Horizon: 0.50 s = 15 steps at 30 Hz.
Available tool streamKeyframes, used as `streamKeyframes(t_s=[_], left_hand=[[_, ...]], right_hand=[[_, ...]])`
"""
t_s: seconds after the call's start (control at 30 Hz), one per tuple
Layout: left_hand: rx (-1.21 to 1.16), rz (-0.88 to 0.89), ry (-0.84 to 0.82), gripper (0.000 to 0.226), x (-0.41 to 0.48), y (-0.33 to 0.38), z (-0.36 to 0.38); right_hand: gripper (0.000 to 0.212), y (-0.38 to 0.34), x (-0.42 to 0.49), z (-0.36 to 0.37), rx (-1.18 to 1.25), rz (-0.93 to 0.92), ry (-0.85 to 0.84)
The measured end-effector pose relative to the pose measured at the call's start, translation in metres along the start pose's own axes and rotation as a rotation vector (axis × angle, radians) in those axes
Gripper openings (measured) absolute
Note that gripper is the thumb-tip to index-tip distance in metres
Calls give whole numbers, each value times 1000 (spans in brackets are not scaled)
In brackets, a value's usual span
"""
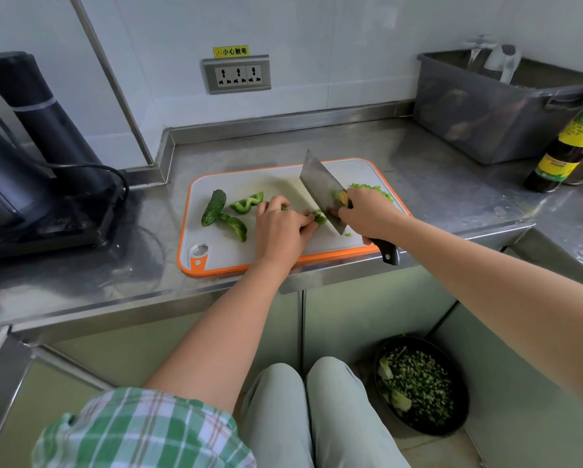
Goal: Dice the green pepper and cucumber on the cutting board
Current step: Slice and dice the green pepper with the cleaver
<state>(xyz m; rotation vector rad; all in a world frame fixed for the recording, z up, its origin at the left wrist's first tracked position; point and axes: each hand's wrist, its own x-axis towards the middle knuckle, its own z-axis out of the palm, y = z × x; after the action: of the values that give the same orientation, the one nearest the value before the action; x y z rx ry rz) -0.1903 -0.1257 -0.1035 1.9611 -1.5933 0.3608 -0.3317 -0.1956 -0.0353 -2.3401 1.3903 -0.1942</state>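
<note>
A white cutting board [236,246] with an orange rim lies on the steel counter. My left hand [280,228] holds down a green pepper strip [318,217] with curled fingers. My right hand [367,211] grips the cleaver [318,184], whose blade edge is down on the strip right beside my left fingertips. A dark cucumber piece [213,207] lies at the board's left. Two more pepper pieces [247,202] [237,228] lie next to it. A heap of diced pepper [376,190] sits behind my right hand.
A black appliance [30,157] with a cable stands at the left. A grey plastic tub [485,109] and a sauce bottle [566,143] stand at the right. A socket strip [236,76] is on the wall. A black bin [421,386] with green scraps sits on the floor.
</note>
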Motion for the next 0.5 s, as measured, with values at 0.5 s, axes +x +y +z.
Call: streamKeyframes(t_s=[0.5], left_hand=[[1,27,19,14,-1,1,-1]], right_hand=[[15,1,-2,4,-43,-17,-7]])
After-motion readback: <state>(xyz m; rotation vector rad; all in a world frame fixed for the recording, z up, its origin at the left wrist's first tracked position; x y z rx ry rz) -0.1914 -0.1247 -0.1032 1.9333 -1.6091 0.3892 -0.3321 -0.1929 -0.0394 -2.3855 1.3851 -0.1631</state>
